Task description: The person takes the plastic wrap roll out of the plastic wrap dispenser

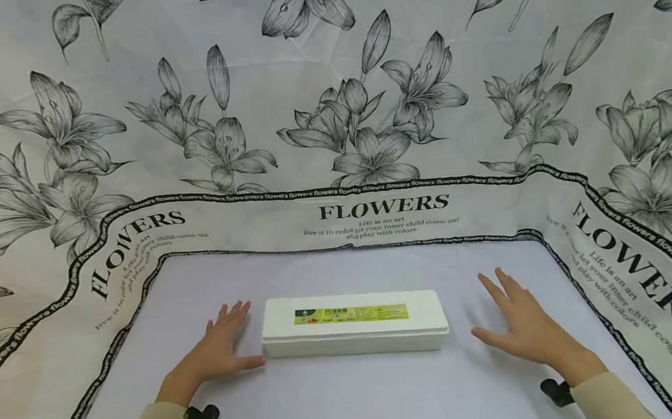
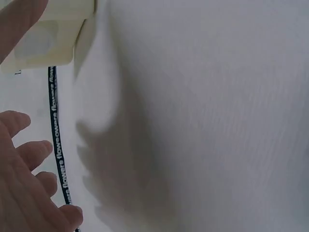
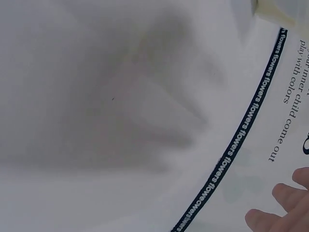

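Note:
A long white box with a yellow-green printed label lies lengthwise across the white table in the head view. My left hand is spread beside its left end, the thumb tip right by the box. To the right, my right hand is spread with its fingers apart, and a gap separates it from the box's right end. Neither hand holds anything. In the left wrist view, the end of the box shows behind the thumb. Only a corner of the box appears in the right wrist view.
The white tabletop is bordered by a cloth with black bands and "FLOWERS" lettering. Behind it, the same cloth rises with large printed lilies. A dark wrist device sits at the left cuff, another dark device at the right.

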A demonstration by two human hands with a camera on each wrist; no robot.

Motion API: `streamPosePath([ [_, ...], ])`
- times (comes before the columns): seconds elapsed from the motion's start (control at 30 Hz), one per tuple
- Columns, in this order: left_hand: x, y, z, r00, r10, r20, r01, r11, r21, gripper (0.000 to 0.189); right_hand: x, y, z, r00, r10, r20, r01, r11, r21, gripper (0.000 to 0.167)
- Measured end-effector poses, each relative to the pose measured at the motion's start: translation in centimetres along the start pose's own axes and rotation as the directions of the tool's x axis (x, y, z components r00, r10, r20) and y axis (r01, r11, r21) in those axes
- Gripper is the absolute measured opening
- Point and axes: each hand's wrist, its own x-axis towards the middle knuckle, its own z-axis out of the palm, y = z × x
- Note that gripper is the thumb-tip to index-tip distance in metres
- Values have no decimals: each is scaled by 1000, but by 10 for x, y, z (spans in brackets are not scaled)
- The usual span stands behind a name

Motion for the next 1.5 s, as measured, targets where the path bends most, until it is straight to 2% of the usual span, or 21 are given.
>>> streamPosePath([
  [0.23, 9, 14, 14, 1000, -14, -21, 11, 989, -145, 129, 2, -15, 4, 1000, -29, -7, 29, 1000, 12, 105],
  [0.37, 13, 19, 20, 999, -34, -21, 29, 981, -190, 137, 3, -21, 4, 999, -32, 11, 32, 999, 29, 105],
  [0.47, 14, 22, 24, 999, -19, -35, 11, 976, -217, 139, 3, -25, 4, 999, -36, 15, 35, 999, 41, 105],
  [0.6, 15, 24, 25, 997, 12, -70, -29, 970, -243, 135, 5, -31, 6, 998, -55, 12, 54, 997, 47, 105],
  [0.7, 16, 24, 26, 997, 8, -79, -29, 962, -272, 130, 6, -36, 7, 998, -68, 9, 68, 997, 45, 106],
  [1.0, 23, 24, 38, 996, -38, -80, 4, 922, -387, 123, 6, -52, 9, 994, -101, 44, 98, 993, 62, 105],
  [1.23, 23, 26, 42, 994, -70, -85, 30, 915, -403, 115, 7, -58, 17, 983, -179, 29, 176, 981, 82, 106],
  [1.37, 23, 28, 42, 994, -75, -83, 29, 892, -452, 114, 8, -60, 24, 979, -203, 30, 199, 975, 99, 107],
  [1.5, 23, 30, 42, 995, -85, -59, 41, 846, -532, 116, 9, -62, 31, 975, -217, 41, 211, 971, 109, 106],
])
